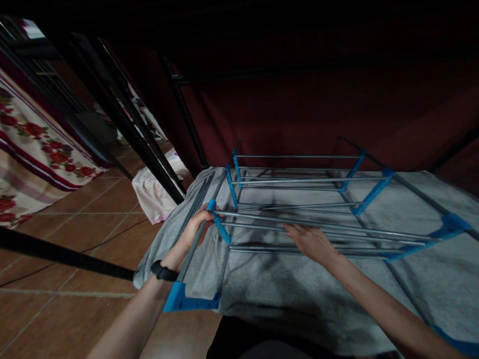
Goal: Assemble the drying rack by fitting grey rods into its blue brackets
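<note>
A rack frame of grey metal tubes and blue plastic connectors lies on a grey blanket (269, 294). My left hand (200, 222), with a dark band on its wrist, is closed around the left side pole (192, 254), just beside a blue connector (221, 229). Toward the middle of the frame, my right hand (309, 242) rests at the crosswise metal rods (262, 218), its fingers bent over one of them. Their tips are partly hidden. More blue connectors (374, 194) join the rods to the right side pole (419, 192). A blue corner piece (190, 301) sits at the near left end.
Black metal posts (123, 114) stand at left, and a dark red cloth (299, 109) hangs behind. Loose grey tubes (196, 199) lie on the blanket's left edge. A flowered curtain (48, 144), a pale striped cloth (155, 192) and a thin cable (93, 247) are over the tiled floor (75, 319).
</note>
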Demonstrator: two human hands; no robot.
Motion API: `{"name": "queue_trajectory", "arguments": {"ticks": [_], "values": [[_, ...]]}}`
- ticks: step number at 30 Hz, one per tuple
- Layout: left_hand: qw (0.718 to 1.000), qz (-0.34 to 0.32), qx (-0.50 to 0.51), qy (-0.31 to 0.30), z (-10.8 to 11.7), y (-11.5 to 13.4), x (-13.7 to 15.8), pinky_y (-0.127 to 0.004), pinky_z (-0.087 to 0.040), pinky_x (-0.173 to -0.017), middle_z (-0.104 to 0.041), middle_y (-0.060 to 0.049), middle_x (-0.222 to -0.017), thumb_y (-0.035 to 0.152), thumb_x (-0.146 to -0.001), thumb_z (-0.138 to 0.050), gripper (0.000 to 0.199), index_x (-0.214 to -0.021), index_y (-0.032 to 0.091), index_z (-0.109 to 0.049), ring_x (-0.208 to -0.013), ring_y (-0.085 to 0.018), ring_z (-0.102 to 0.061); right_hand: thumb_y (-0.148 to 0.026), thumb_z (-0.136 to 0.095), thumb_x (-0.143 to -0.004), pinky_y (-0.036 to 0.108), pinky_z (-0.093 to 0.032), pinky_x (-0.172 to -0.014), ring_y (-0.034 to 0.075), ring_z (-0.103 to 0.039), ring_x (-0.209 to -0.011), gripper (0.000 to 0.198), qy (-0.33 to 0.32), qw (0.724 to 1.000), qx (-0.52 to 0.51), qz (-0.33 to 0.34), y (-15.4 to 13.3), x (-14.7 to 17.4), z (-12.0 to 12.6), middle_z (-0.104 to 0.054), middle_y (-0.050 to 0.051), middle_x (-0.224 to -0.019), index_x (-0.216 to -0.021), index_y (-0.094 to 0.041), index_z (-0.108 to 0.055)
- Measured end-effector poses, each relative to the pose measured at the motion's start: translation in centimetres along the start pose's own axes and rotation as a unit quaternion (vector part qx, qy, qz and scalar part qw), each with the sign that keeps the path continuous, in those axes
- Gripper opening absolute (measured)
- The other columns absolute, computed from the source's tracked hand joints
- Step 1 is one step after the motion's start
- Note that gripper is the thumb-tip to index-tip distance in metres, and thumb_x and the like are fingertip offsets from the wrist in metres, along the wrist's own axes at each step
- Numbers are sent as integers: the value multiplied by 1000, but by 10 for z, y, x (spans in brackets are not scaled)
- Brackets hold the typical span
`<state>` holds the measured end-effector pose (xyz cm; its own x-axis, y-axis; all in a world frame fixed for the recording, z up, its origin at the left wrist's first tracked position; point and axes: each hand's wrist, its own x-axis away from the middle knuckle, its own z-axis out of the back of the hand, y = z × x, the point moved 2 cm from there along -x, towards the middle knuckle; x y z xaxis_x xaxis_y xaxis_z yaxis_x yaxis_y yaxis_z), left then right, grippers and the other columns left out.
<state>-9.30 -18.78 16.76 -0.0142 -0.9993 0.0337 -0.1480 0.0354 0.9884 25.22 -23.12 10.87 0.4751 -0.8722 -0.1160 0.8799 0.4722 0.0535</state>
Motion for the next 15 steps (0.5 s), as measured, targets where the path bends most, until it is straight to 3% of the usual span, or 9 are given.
{"name": "queue_trajectory", "arguments": {"ticks": [5, 9, 13, 15], "values": [[1000, 4, 4, 1, -1, 3, -1, -43, -56, -93, -77, -6, -91, 29, -59, -67, 23, -80, 19, -71, -103, -32, -70, -32, -36, -111, 26, -53, -79, 19, -74, -97, 39, -4, 1000, -29, -5, -8, -1, 4, -76, 11, -119, -138, -24, -63], [999, 30, -35, -13, 8, 2, -2, -48, -55, -100, -80, -2, -91, 32, -64, -69, 21, -83, 23, -73, -108, -33, -71, -34, -39, -110, 27, -54, -81, 20, -74, -99, 35, -11, 998, -61, -16, -14, -3, 10, -76, 10, -116, -131, -24, -64], [988, 76, -128, -36, 29, 3, -22, -53, -53, -107, -82, 8, -97, 48, -78, -65, 22, -93, 34, -74, -110, -32, -72, -34, -38, -111, 29, -55, -82, 20, -74, -99, 33, -1, 997, -79, -12, -15, -6, 11, -76, 10, -114, -126, -21, -64], [971, 69, -219, -64, 34, 8, -38, -55, -53, -109, -81, 14, -86, 54, -71, -70, 25, -91, 38, -71, -105, -32, -74, -35, -37, -111, 29, -56, -81, 20, -73, -99, 32, 4, 997, -80, -11, -16, -7, 8, -75, 10, -113, -125, -20, -63]]}}
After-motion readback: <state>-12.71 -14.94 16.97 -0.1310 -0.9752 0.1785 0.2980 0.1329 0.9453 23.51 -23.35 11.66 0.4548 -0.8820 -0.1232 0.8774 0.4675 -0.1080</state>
